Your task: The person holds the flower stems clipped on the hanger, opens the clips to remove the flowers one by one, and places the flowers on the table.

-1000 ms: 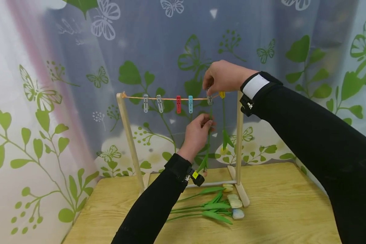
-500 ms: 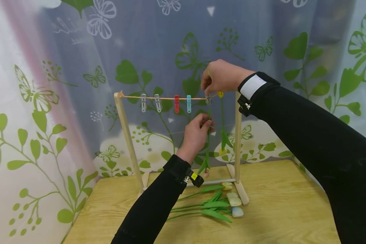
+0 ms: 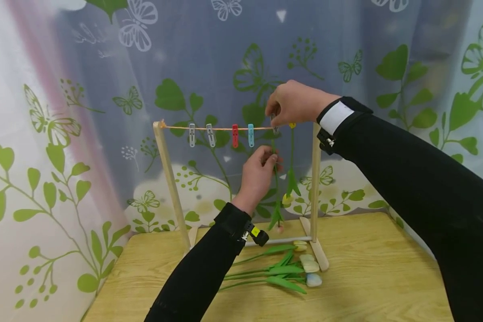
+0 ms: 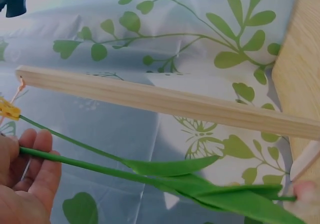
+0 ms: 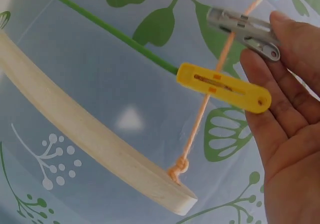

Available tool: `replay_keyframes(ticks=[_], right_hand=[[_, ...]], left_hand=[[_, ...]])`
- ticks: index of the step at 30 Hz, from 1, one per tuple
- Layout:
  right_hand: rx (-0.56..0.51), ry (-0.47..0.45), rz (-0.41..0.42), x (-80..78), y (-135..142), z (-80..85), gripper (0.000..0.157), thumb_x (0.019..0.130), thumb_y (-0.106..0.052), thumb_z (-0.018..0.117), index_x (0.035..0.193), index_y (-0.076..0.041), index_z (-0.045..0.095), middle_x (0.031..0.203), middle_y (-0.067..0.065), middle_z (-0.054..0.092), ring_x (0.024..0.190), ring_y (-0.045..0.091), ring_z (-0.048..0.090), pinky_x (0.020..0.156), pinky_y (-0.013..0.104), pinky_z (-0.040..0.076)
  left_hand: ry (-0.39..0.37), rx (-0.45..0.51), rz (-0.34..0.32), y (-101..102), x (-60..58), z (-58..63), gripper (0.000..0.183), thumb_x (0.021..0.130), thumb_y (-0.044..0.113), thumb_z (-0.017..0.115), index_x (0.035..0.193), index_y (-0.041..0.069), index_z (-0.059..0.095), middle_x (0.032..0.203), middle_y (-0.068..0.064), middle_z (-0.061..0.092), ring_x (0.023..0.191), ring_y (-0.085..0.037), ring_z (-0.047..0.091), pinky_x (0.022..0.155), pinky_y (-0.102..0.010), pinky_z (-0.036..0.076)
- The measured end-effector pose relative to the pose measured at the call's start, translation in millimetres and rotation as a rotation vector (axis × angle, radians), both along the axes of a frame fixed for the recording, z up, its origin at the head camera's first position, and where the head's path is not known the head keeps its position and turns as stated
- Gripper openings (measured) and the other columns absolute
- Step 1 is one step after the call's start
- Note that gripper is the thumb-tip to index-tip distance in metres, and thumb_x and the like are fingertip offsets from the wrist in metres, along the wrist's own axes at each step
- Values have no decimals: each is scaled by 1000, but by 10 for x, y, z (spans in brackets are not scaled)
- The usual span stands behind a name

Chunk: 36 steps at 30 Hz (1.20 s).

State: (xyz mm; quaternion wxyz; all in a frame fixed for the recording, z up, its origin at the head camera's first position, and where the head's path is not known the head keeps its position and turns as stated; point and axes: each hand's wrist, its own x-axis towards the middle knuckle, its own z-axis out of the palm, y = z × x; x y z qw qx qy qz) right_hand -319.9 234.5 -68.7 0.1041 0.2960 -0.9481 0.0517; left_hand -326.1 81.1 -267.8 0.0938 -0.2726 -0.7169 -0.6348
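Note:
My right hand (image 3: 295,103) pinches a grey clothespin (image 5: 245,29) on the orange string (image 5: 196,123), near the right post. Below it, my left hand (image 3: 257,174) holds the green stem of a pink artificial tulip (image 3: 279,228) that hangs head down. In the left wrist view its stem (image 4: 95,168) lies between thumb and fingers. Whether the stem's upper end sits inside the grey clothespin is hidden by my right hand. Right beside it, a yellow clothespin (image 5: 225,87) grips the stem of a yellow tulip (image 3: 287,199), also head down.
Two grey clothespins (image 3: 192,135), a red one (image 3: 235,136) and a light blue one (image 3: 251,135) hang farther left. The string spans a wooden frame (image 3: 170,179). Several tulips (image 3: 310,264) lie on the wooden table (image 3: 366,268). A patterned curtain (image 3: 209,53) hangs behind.
My left hand has risen slightly with the stem. The pink tulip's head has swung right, and the yellow tulip's head has shifted left. My right hand stays on the grey clothespin.

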Motion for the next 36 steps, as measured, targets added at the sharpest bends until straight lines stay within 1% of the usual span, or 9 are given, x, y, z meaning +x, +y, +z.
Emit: replay_keyframes(ticks=[8, 14, 18, 21, 23, 26, 30, 33, 36], right_hand=[[14, 62, 23, 37, -5, -56, 29, 96, -23, 76, 121, -8, 75, 110, 11, 75, 97, 26, 71, 84, 41, 61], [35, 114, 41, 32, -7, -82, 26, 96, -26, 77, 116, -9, 77, 101, 8, 75, 88, 23, 69, 77, 39, 59], [34, 161, 83, 51, -19, -80, 23, 96, -26, 77, 111, -9, 78, 101, 8, 74, 89, 24, 69, 79, 39, 59], [45, 237, 133, 73, -6, -100, 22, 96, -26, 77, 110, -8, 78, 103, 9, 74, 94, 26, 70, 84, 40, 61], [49, 290, 168, 99, 7, -132, 22, 96, -25, 77, 109, -7, 78, 104, 10, 75, 96, 28, 71, 84, 42, 62], [36, 350, 213, 141, 19, -209, 20, 96, -25, 78, 106, -8, 79, 102, 9, 74, 94, 28, 73, 82, 42, 63], [8, 389, 255, 190, 42, -359, 16, 94, -25, 80, 101, -11, 79, 98, 6, 74, 89, 23, 73, 78, 39, 64], [-4, 387, 267, 209, 68, -483, 14, 93, -24, 81, 99, -12, 79, 97, 4, 74, 88, 22, 74, 78, 38, 65], [-12, 353, 267, 204, 84, -607, 12, 93, -23, 81, 98, -12, 79, 96, 3, 73, 88, 21, 74, 78, 37, 65]], left_hand=[[-19, 124, -50, -22, -6, 45, 20, 110, 19, 52, 128, 18, 61, 121, -18, 67, 111, -40, 69, 96, -37, 63], [-29, 135, -65, -50, 18, 66, 22, 110, 20, 52, 131, 17, 59, 125, -19, 65, 108, -29, 70, 99, -34, 62], [-51, 140, -78, -103, 181, 189, 24, 111, 16, 50, 133, 11, 57, 127, -22, 63, 111, -33, 68, 101, -34, 61], [-64, 141, -85, -134, 298, 275, 25, 112, 11, 48, 134, 6, 55, 130, -27, 61, 116, -40, 66, 102, -35, 61], [-68, 147, -86, -141, 319, 283, 24, 112, 11, 47, 134, 6, 55, 131, -28, 60, 117, -42, 65, 103, -33, 61], [-71, 170, -86, -156, 292, 254, 23, 112, 11, 48, 133, 8, 55, 131, -28, 60, 118, -44, 64, 102, -34, 61], [-55, 202, -73, -181, 167, 150, 22, 111, 16, 50, 131, 13, 58, 127, -25, 63, 114, -40, 67, 99, -35, 62], [-25, 202, -60, -197, 75, 81, 23, 110, 21, 51, 131, 15, 58, 123, -18, 66, 110, -32, 69, 100, -37, 63], [0, 199, -52, -214, 37, 52, 27, 110, 23, 52, 134, 12, 57, 120, -13, 67, 108, -29, 70, 100, -39, 63]])
